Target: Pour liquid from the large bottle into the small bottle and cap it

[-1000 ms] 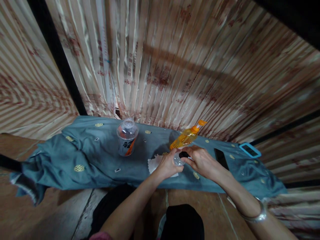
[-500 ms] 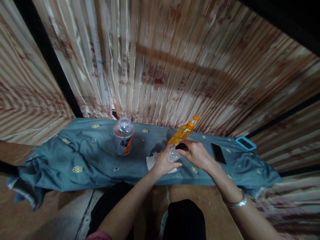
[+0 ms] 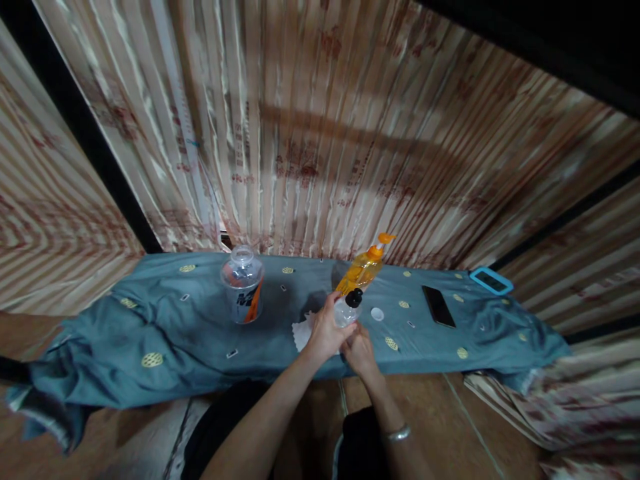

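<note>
My left hand point(image 3: 325, 330) is closed round a small clear bottle with a black top point(image 3: 349, 307), held just above the blue-grey cloth point(image 3: 180, 333). My right hand point(image 3: 359, 350) sits right below it, fingers curled near the bottle's base; what it holds, if anything, is hidden. Behind the small bottle stands an orange pump bottle point(image 3: 365, 267). A small white cap point(image 3: 377, 313) lies on the cloth to the right. A white tissue point(image 3: 301, 331) lies under my left hand.
A clear plastic jar with a printed label point(image 3: 243, 283) stands to the left. A black phone point(image 3: 439, 306) and a device in a blue case point(image 3: 491, 280) lie on the right. Striped curtains hang behind. My dark-clad knees are below.
My right hand has dropped from the bottle's top to below it, near the cloth's front edge. A white cap now lies on the cloth. The view has shifted slightly.
</note>
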Action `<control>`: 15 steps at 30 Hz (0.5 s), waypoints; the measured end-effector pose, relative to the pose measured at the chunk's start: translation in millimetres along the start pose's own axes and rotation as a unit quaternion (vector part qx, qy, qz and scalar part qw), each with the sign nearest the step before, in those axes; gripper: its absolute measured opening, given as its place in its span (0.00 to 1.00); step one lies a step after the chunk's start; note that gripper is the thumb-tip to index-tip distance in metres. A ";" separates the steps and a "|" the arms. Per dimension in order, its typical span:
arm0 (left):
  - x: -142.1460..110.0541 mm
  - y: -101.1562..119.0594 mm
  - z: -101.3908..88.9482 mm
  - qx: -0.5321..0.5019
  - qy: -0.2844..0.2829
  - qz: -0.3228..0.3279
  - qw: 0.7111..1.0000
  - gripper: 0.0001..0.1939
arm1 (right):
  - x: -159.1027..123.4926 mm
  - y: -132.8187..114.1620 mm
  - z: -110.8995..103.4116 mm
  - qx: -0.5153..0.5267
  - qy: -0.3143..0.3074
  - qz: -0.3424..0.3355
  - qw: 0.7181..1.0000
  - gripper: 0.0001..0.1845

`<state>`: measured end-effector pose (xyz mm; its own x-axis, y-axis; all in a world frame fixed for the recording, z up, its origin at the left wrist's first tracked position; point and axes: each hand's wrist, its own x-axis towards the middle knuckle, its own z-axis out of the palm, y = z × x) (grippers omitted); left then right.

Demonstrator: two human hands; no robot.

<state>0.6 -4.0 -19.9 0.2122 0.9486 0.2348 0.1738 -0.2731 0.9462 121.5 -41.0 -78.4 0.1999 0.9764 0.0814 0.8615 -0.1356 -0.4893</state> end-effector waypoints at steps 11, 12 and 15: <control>5.0 2.2 -7.1 0.003 0.005 0.001 1.000 0.33 | -18.8 25.8 -2.1 0.158 -0.006 0.082 0.984 0.18; 5.6 2.3 -8.6 0.003 0.004 0.000 1.000 0.33 | -24.8 33.4 -3.4 0.190 0.010 0.098 0.977 0.18; 5.7 1.5 -12.9 0.014 0.002 -0.004 1.000 0.34 | -41.4 49.1 -16.1 0.288 0.063 0.138 0.945 0.19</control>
<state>-10.3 3.0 -14.3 0.2077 0.9514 0.2274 0.2022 -0.2692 0.9416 163.0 -90.8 -91.8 0.4654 0.8845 -0.0339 0.3782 -0.2333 -0.8959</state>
